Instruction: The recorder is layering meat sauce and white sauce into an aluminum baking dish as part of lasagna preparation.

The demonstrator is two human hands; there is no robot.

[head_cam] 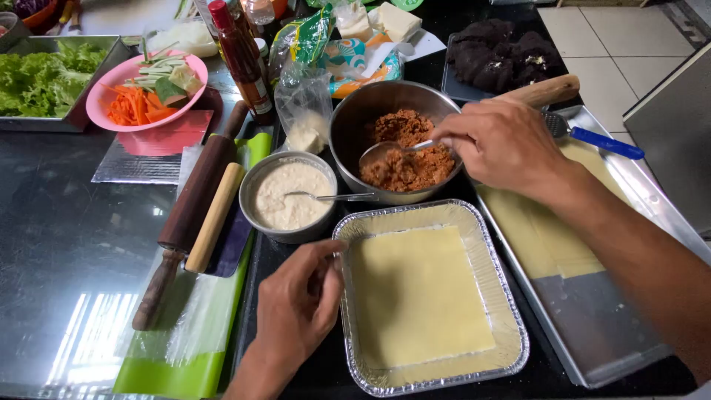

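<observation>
My right hand (502, 144) holds a metal spoon (386, 152) whose bowl dips into a steel bowl (354, 118) of reddish-brown minced filling (411, 167). My left hand (300, 300) grips the left rim of a foil tray (433, 215) lined with a pale yellow pasta sheet (418, 296). Just behind the tray stands a smaller steel bowl (255, 185) of creamy white sauce (289, 198) with a spoon resting in it.
A dark rolling pin (194, 200) and a lighter roller (215, 218) lie at left on a green mat (174, 370). A metal tray (592, 333) with more pasta sheets sits right. Behind are a pink plate (100, 100) of cut vegetables, lettuce (41, 78), sauce bottles (241, 55) and a dark loaf (496, 55).
</observation>
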